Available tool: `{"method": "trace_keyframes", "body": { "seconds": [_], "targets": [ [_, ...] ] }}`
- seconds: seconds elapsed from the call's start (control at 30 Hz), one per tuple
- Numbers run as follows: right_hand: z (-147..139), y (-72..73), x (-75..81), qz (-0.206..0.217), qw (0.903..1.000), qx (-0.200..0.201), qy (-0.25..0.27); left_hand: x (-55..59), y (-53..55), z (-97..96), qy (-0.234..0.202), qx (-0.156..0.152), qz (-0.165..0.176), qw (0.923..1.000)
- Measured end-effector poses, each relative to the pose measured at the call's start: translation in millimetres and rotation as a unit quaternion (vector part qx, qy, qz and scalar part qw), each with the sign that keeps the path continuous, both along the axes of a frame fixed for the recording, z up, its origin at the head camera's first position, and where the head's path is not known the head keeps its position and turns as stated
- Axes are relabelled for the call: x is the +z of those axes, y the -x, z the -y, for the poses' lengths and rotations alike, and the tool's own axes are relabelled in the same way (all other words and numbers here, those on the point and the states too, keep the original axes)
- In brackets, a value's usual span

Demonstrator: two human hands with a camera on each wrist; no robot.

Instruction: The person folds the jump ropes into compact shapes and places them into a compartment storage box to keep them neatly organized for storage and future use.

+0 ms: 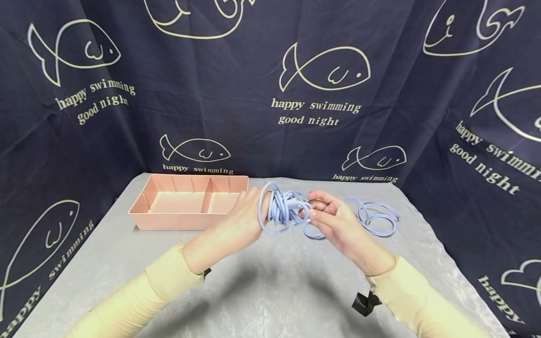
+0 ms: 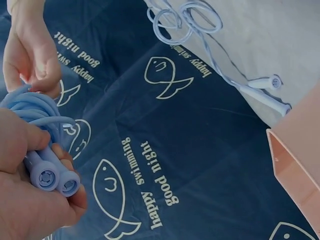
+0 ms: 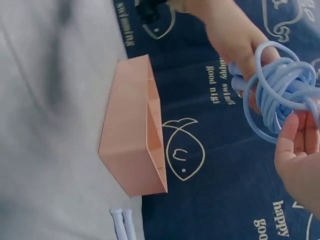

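Observation:
A light blue jump rope (image 1: pixel 280 206) is wound in a thick bundle between my two hands, above the grey table. My left hand (image 1: pixel 242 217) grips its two handles (image 2: pixel 46 175) side by side, their round ends poking out past the fingers in the left wrist view. One loose loop hangs around the left hand's side of the bundle. On the other side, my right hand (image 1: pixel 338 227) pinches the rope with thumb and fingers, as the right wrist view also shows. A second blue jump rope (image 1: pixel 386 232) lies looped on the table behind the right hand.
A pink divided box (image 1: pixel 177 222) stands at the back left, partly behind my left hand. Handles (image 2: pixel 267 100) of the second rope lie on the table near the box. A dark blue fish-print cloth (image 1: pixel 253 103) hangs around the table's back and sides.

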State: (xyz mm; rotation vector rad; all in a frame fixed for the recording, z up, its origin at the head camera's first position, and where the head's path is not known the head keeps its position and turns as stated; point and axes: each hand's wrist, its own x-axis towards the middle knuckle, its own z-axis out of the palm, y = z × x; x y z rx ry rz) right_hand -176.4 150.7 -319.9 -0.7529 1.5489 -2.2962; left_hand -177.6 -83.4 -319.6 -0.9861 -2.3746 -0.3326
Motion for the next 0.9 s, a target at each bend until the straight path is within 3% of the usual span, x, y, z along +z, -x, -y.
{"method": "trace_keyframes", "body": {
  "seconds": [0.17, 0.33, 0.43, 0.53, 0.63, 0.73, 0.8, 0.9],
  "targets": [
    [-1.3, 0.6, -2.2, 0.003, 0.998, 0.047, 0.042, 1.4, -0.9, -2.8, -0.005, -0.009, 0.037, 0.9993],
    [-0.8, 3.6, -6.8, -0.005, 0.9984, 0.036, 0.044, -0.6, -2.8, -1.1, 0.001, -0.007, 0.054, 0.9985],
    [-0.5, 5.3, -9.0, -0.035, 0.9989, 0.005, 0.031, -2.4, -2.7, 0.5, 0.006, -0.007, 0.051, 0.9987],
    [2.3, 4.8, -9.9, -0.071, 0.9948, -0.073, -0.002, -3.7, -2.2, 1.6, 0.005, -0.01, 0.049, 0.9987],
    [7.9, 1.4, -8.5, -0.094, 0.9775, -0.183, -0.043, -3.4, -2.0, 1.4, 0.001, -0.011, 0.049, 0.9988],
    [13.0, -3.2, -5.3, -0.138, 0.9461, -0.278, -0.094, -2.0, -2.0, 0.6, 0.002, -0.004, 0.049, 0.9988],
    [15.7, -6.9, -1.1, -0.18, 0.924, -0.317, -0.116, -0.8, -2.8, -0.6, 0.007, -0.001, 0.049, 0.9988],
    [16.8, -6.8, -1.0, -0.254, 0.8966, -0.339, -0.128, 0.0, -4.7, -1.5, 0.024, 0.006, 0.04, 0.9989]
  ]
}}
